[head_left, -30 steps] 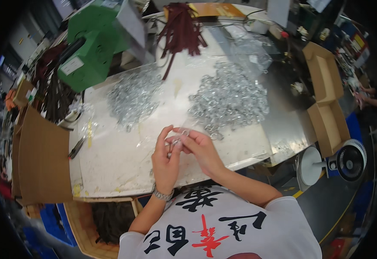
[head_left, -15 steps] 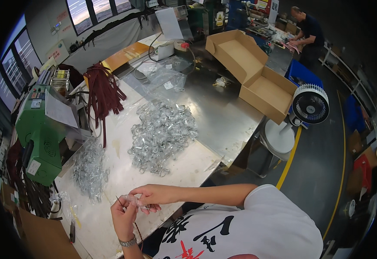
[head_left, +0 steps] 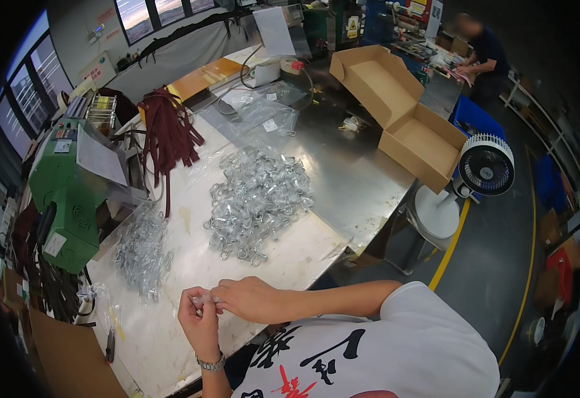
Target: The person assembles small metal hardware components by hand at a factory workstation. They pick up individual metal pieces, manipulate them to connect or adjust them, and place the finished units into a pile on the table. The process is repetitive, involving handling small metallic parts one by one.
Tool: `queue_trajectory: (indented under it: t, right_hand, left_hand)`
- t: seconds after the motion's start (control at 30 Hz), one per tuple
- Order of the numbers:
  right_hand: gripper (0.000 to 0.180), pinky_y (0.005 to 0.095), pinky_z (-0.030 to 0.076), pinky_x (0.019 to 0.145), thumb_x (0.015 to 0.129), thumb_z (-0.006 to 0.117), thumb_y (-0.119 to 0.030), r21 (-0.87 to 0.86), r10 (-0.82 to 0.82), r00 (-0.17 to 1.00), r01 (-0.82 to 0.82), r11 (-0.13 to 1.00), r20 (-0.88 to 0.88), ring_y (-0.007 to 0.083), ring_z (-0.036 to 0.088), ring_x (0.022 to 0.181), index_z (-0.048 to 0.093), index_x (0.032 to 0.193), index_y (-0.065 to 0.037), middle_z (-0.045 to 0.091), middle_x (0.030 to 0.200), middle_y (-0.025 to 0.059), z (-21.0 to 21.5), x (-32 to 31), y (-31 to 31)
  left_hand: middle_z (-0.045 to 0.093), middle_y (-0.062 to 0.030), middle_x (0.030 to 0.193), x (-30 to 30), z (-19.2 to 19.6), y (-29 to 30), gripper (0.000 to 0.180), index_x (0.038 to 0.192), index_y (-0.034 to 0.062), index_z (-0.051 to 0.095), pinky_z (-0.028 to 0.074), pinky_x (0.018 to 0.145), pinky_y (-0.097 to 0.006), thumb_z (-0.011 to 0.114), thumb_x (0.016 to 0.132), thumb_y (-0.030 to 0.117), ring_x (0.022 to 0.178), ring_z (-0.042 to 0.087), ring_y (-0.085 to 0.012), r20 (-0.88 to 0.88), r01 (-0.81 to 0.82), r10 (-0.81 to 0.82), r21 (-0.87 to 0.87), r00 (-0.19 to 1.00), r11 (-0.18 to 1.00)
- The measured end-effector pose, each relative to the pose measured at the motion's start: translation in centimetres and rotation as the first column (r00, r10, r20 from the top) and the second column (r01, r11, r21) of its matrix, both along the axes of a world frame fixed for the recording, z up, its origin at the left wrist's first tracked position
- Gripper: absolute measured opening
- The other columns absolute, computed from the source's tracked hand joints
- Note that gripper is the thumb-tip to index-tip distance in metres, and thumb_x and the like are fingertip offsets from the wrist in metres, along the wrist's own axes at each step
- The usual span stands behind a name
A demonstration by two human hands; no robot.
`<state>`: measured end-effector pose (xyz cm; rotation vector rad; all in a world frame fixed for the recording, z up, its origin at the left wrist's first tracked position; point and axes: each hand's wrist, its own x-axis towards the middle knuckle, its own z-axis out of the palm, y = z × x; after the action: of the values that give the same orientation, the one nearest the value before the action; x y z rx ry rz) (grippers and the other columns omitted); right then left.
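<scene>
A small clear plastic bag is pinched between my two hands low over the near side of the table; what it contains is too small to make out. My left hand, with a metal watch on its wrist, grips the bag from the left. My right hand reaches in from the right, its fingers closed at the bag's other end. Beyond them lies a large pile of clear-bagged metal rings or clasps. A smaller, flatter pile of clear bags with metal pieces lies to the left.
A green machine stands at the left, near a bundle of maroon strips. A box cutter lies at the table's left edge. An open cardboard box sits at the right, beside a fan. Another person works farther back.
My hands have drawn closer together around the bag, the right turning further over it. A thin dark strip seen at my left hand before no longer shows. The whole view has shifted slightly.
</scene>
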<state>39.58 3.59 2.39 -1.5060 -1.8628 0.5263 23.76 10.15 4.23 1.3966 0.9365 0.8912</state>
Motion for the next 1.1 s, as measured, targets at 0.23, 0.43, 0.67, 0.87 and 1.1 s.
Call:
queue_trajectory:
  t: [0.23, 0.43, 0.67, 0.87, 1.1]
  right_hand:
    - [0.015, 0.0466, 0.055, 0.071, 0.105, 0.06, -0.019, 0.044, -0.008, 1.0, 0.008, 0.999, -0.009, 0.0367, 0.068, 0.084, 0.062, 0.106, -0.004, 0.062, 0.099, 0.0138, -0.4, 0.3, 0.0]
    - [0.008, 0.0464, 0.054, 0.073, 0.099, 0.059, -0.008, 0.205, -0.026, 0.997, 0.041, 0.978, -0.076, 0.0397, 0.068, 0.084, 0.064, 0.1, -0.002, 0.064, 0.098, 0.0185, -0.6, 0.4, 0.6]
    - [0.024, 0.0277, 0.042, 0.067, 0.108, 0.057, -0.018, -0.227, -0.074, 0.853, -0.053, 0.972, -0.516, 0.0109, 0.05, 0.072, 0.073, 0.106, 0.0, 0.06, 0.082, 0.0029, 4.0, 2.7, -0.6]
    - [0.021, 0.0341, 0.044, 0.067, 0.107, 0.056, -0.013, -0.255, -0.103, 0.846, -0.041, 0.966, -0.523, 0.0183, 0.052, 0.072, 0.07, 0.108, 0.003, 0.061, 0.083, 0.0096, 3.5, 2.0, 0.0]
    - [0.019, 0.0359, 0.047, 0.07, 0.105, 0.059, -0.011, -0.153, -0.124, 0.88, 0.059, 0.986, -0.458, 0.0241, 0.058, 0.074, 0.07, 0.11, 0.004, 0.068, 0.09, 0.0144, 2.7, 2.0, 0.0]
  left_hand:
    - [0.064, 0.0008, 0.072, 0.2, -0.2, 0.1, 0.003, 0.104, 0.0042, 0.061, 0.029, 0.047, -0.017, 0.063, 0.103, 0.005, 0.054, 0.047, -0.0007, 0.029, 0.031, -0.032, 0.024, 0.999, 0.999]
    - [0.058, 0.0007, 0.068, -1.7, 0.9, 1.6, 0.006, 0.106, 0.0039, 0.063, 0.027, 0.043, -0.018, 0.065, 0.1, 0.005, 0.049, 0.041, -0.0013, 0.317, 0.169, -0.059, -0.33, 0.946, 0.929]
    - [0.062, 0.001, 0.089, -3.8, 1.8, 5.2, 0.04, 0.148, 0.0011, 0.056, 0.04, 0.057, -0.023, 0.053, 0.11, 0.012, 0.062, 0.045, -0.0063, 0.12, 0.288, -0.278, -0.078, 0.953, 0.955]
    - [0.073, -0.0059, 0.095, -2.6, 4.0, 2.7, 0.055, 0.162, 0.0072, 0.043, 0.05, 0.065, -0.027, 0.051, 0.108, 0.008, 0.067, 0.054, -0.0104, -0.33, 0.617, -0.58, 0.01, 0.745, 0.787]
    - [0.069, -0.0021, 0.092, -3.7, 2.1, 3.5, 0.051, 0.159, 0.0044, 0.048, 0.045, 0.068, -0.024, 0.053, 0.109, 0.013, 0.073, 0.048, -0.0074, -0.006, 0.575, -0.583, -0.164, 0.812, 0.802]
